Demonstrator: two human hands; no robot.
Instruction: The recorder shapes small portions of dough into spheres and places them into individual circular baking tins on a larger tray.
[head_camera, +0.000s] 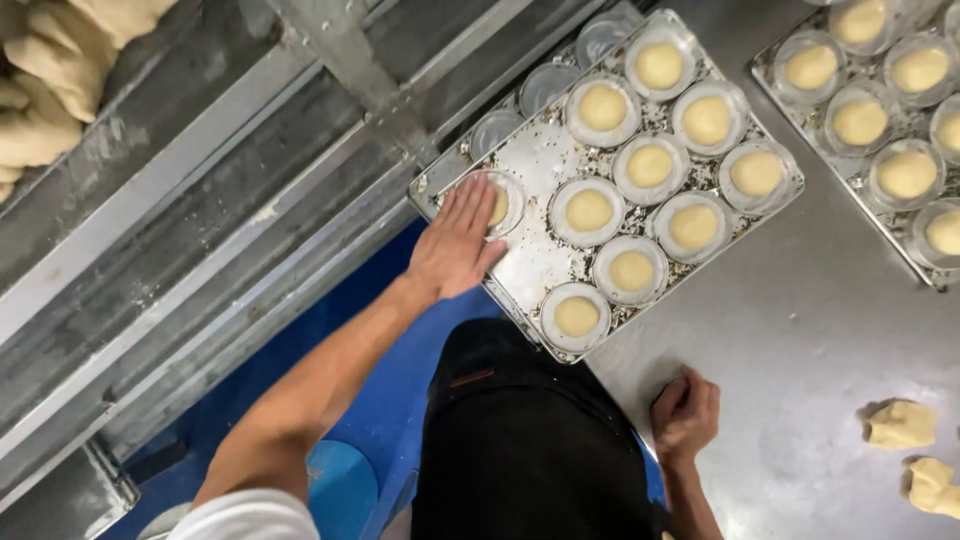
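Note:
My left hand (457, 240) lies flat, fingers together, pressing a pale dough piece (497, 208) into a clear round mould at the near left corner of a metal baking tray (540, 155). Several other moulds on that tray hold round dough discs (589, 211); three at the tray's far left edge are empty (545, 88). My right hand (686, 412) rests on the steel table (800, 330), fingers curled into a loose fist; nothing shows in it.
A second tray (880, 190) of filled moulds sits at the upper right. Two loose dough lumps (900, 424) lie on the table at the right edge. A metal conveyor frame (200, 200) runs along the left, with piled dough (40, 90) at top left. Blue floor shows below.

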